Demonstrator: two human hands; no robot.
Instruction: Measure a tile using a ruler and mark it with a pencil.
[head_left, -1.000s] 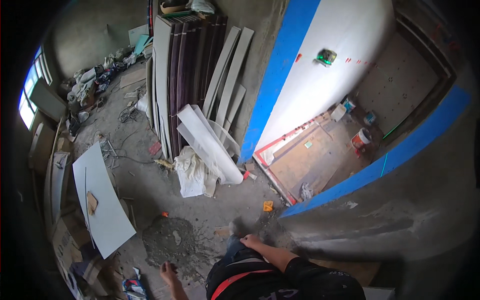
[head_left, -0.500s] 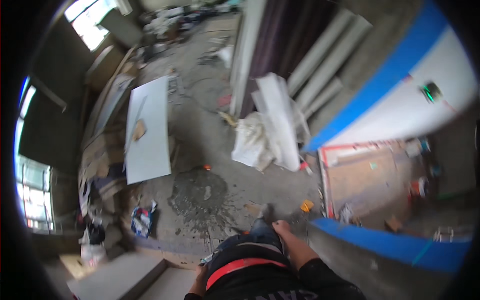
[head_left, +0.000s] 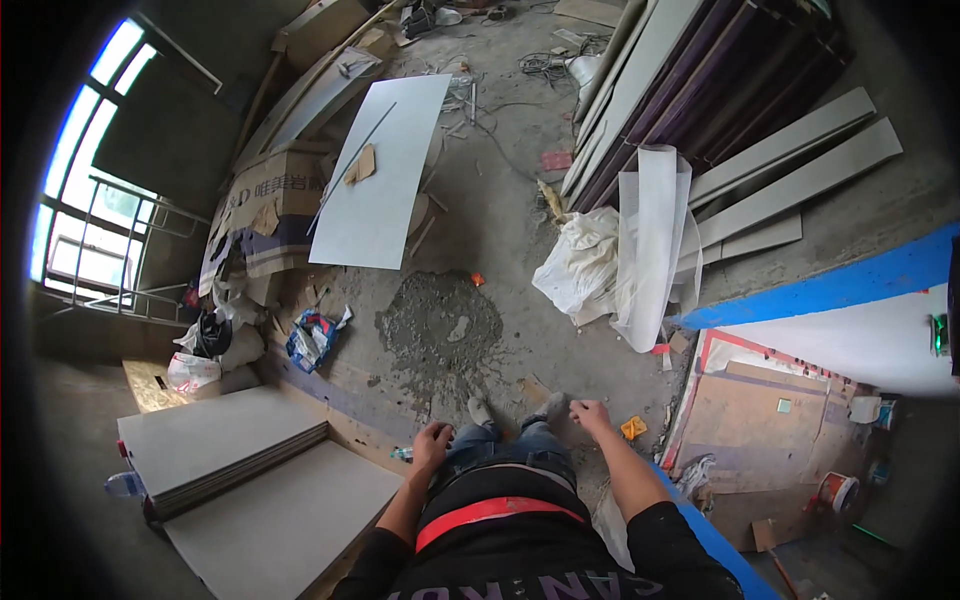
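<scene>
My left hand [head_left: 432, 443] hangs beside my left thigh with its fingers curled in, and no object shows in it. Close by it, a small green and white item [head_left: 402, 453] lies near the cardboard edge. My right hand [head_left: 590, 415] is out past my right thigh, fingers loosely closed, nothing visible in them. An orange-yellow scrap [head_left: 633, 428] is on the floor to the right of that hand. Between and ahead of my feet spreads a wet grey patch of mortar [head_left: 440, 320] with splashes around it.
A white panel [head_left: 385, 180] with a strip on it lies ahead left. Grey slabs [head_left: 220, 440] are stacked at near left. White sacking [head_left: 580, 265] and a rolled clear sheet [head_left: 645, 250] lie by leaning boards [head_left: 690, 80]. A blue-edged white surface [head_left: 840, 345] is at right.
The view has swung to the right and steadied; the panel and mortar patch now sit further right and higher in it. More of my left hand shows, and both feet are visible.
</scene>
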